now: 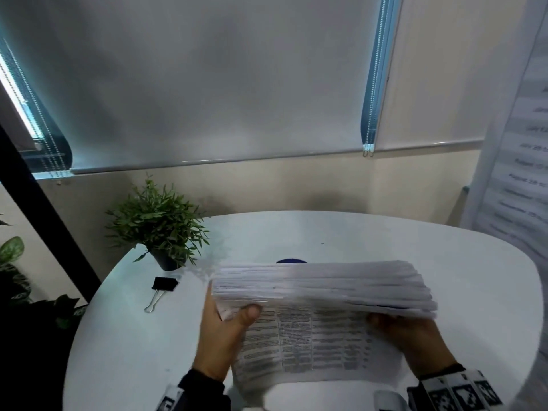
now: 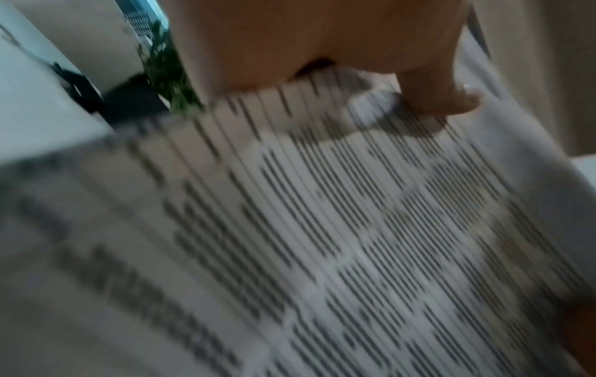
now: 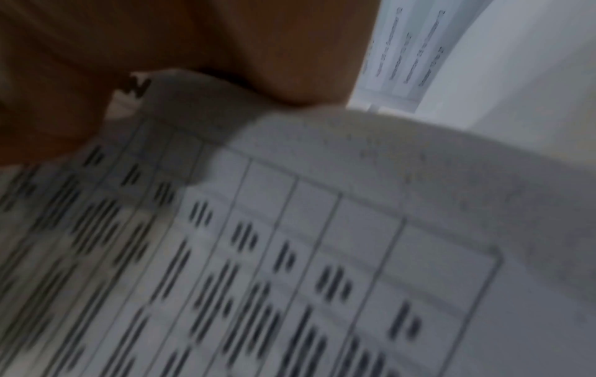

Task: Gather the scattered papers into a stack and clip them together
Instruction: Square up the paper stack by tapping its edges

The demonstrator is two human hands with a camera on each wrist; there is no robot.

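Observation:
A thick stack of printed papers point(image 1: 323, 287) is held tilted above the white table point(image 1: 133, 336), its far edges fanned unevenly toward the camera. My left hand point(image 1: 221, 336) grips the stack's left side, thumb on the printed sheet facing me. My right hand point(image 1: 412, 336) grips the right side, fingers hidden behind the sheets. A black binder clip point(image 1: 161, 289) lies on the table to the left of the stack, silver handles pointing toward me. In the left wrist view my thumb presses the blurred printed sheet point(image 2: 322, 229). The right wrist view shows a table-printed page point(image 3: 322, 255) under my palm.
A small potted plant point(image 1: 158, 223) stands at the table's back left, just beyond the clip. Something blue point(image 1: 292, 261) peeks out behind the stack. A printed banner point(image 1: 516, 143) hangs at the right. The wall and a window blind lie behind the table.

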